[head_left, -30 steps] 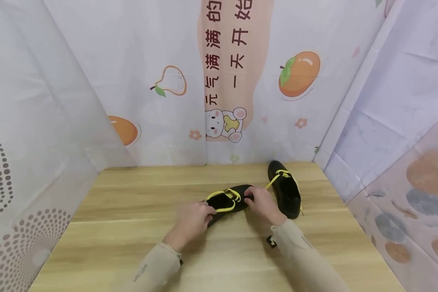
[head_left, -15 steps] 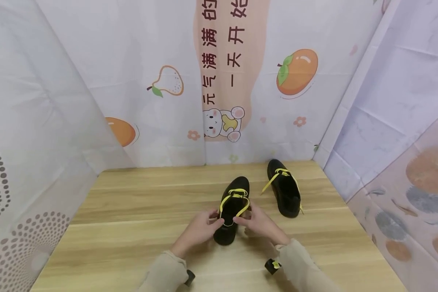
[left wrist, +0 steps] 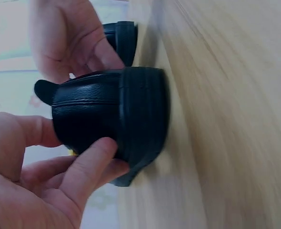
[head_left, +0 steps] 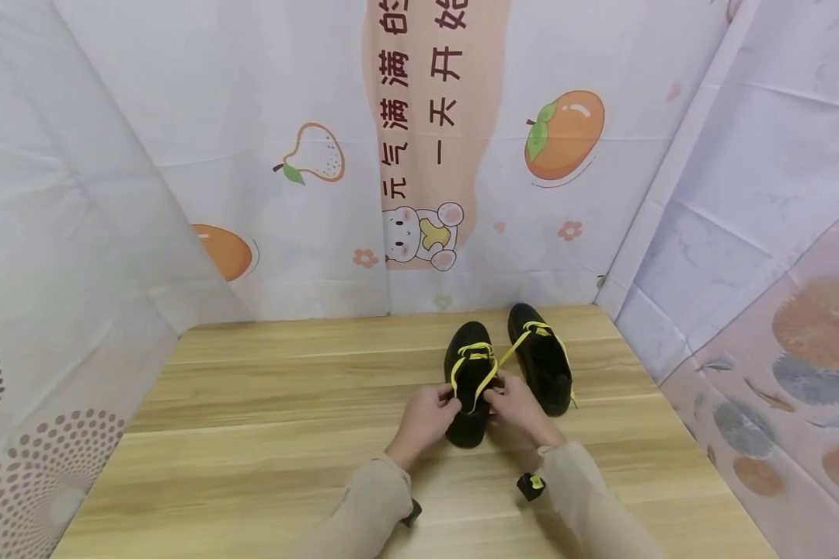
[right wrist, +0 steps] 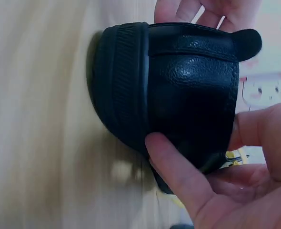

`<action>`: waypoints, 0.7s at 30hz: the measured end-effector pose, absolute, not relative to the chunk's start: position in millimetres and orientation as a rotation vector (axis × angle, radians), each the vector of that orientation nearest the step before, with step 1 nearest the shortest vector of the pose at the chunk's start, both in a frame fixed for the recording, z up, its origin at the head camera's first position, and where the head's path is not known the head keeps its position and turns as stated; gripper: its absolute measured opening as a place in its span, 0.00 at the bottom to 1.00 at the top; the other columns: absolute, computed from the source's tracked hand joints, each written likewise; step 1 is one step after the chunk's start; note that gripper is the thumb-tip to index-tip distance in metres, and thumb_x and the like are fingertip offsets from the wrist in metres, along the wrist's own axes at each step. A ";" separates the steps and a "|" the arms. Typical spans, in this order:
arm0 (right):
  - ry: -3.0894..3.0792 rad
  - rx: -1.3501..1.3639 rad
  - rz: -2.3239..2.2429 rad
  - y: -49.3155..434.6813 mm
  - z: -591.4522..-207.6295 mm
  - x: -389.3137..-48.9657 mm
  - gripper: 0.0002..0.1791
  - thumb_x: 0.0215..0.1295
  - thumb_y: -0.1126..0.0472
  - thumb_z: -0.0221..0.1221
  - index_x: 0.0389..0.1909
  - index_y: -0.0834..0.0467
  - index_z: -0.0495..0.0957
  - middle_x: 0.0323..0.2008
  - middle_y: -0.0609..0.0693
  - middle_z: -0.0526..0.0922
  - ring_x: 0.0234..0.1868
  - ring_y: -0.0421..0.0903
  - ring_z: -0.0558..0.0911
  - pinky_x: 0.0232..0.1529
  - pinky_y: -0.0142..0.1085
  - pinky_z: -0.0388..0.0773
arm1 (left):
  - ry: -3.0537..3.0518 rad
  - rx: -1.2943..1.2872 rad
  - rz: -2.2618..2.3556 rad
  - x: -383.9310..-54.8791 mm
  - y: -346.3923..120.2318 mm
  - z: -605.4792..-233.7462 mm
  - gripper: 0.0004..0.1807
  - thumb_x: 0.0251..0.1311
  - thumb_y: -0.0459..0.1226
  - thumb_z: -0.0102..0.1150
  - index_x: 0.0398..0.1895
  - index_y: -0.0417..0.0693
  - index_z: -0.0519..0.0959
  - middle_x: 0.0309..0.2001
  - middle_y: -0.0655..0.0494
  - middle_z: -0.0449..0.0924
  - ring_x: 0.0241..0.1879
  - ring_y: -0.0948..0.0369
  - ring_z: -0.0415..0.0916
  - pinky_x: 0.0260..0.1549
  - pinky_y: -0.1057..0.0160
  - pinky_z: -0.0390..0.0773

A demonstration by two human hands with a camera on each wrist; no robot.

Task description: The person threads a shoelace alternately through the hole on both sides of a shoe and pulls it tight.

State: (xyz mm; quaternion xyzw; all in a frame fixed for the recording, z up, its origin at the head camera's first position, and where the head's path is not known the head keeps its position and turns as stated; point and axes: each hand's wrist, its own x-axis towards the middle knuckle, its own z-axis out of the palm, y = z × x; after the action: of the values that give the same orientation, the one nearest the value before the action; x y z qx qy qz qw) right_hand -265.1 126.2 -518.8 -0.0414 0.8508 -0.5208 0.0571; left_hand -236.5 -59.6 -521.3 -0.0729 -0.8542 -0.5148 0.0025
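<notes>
A black leather shoe (head_left: 467, 431) with yellow laces points its toe toward the back curtain. My left hand (head_left: 428, 415) grips its left side at the opening, thumb over the collar and fingers along the outer wall. On the opposite side my right hand (head_left: 516, 405) holds it the same way. The left wrist view shows the heel (left wrist: 88, 105) with its pull tab and thick ridged sole, close over the table. Just to the right stands the matching black shoe (head_left: 548, 373), also with yellow laces, its toe angled slightly left.
The wooden table (head_left: 266, 435) runs back to a white curtain (head_left: 287, 279) printed with fruit and lettering. Curtains also hang at both sides. A loose yellow lace (head_left: 513, 348) stretches between the two shoes. Small black wrist devices (head_left: 531, 487) show below the sleeves.
The held shoe has turned from lying sideways to toe-away, then moved right and back, closer to the other shoe. Both hands shifted from toe and heel to its two sides.
</notes>
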 end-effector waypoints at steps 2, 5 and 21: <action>2.628 -0.116 -1.504 132.8 -516.8 -271.8 0.20 0.68 0.72 0.52 0.60 0.65 0.75 0.39 0.58 0.83 0.25 0.46 0.80 0.27 0.41 0.81 | -2.653 -0.218 -1.624 -242.4 -51.1 -523.1 0.21 0.64 0.35 0.59 0.57 0.32 0.81 0.51 0.45 0.85 0.48 0.58 0.81 0.47 0.54 0.81; 2.732 -0.120 -1.386 140.8 -513.8 -283.5 0.17 0.69 0.71 0.50 0.55 0.64 0.78 0.33 0.54 0.81 0.26 0.45 0.78 0.27 0.37 0.77 | -2.637 -0.197 -1.625 -252.2 -39.4 -524.6 0.21 0.64 0.36 0.59 0.58 0.34 0.81 0.49 0.48 0.85 0.45 0.60 0.80 0.46 0.57 0.81; 2.983 0.039 -0.973 140.7 -511.1 -312.0 0.28 0.69 0.69 0.46 0.70 0.63 0.69 0.55 0.67 0.80 0.42 0.61 0.81 0.39 0.53 0.74 | -2.564 -0.107 -1.704 -283.2 -15.1 -528.9 0.20 0.64 0.38 0.60 0.56 0.37 0.83 0.48 0.52 0.86 0.49 0.61 0.80 0.48 0.59 0.80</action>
State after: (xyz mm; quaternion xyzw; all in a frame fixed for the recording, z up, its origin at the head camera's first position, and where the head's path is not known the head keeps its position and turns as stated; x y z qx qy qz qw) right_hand -312.0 140.7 -511.1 0.0123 0.9507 -0.3100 0.0017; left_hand -283.2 -15.1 -528.9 -0.0348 -0.8320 -0.5528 0.0305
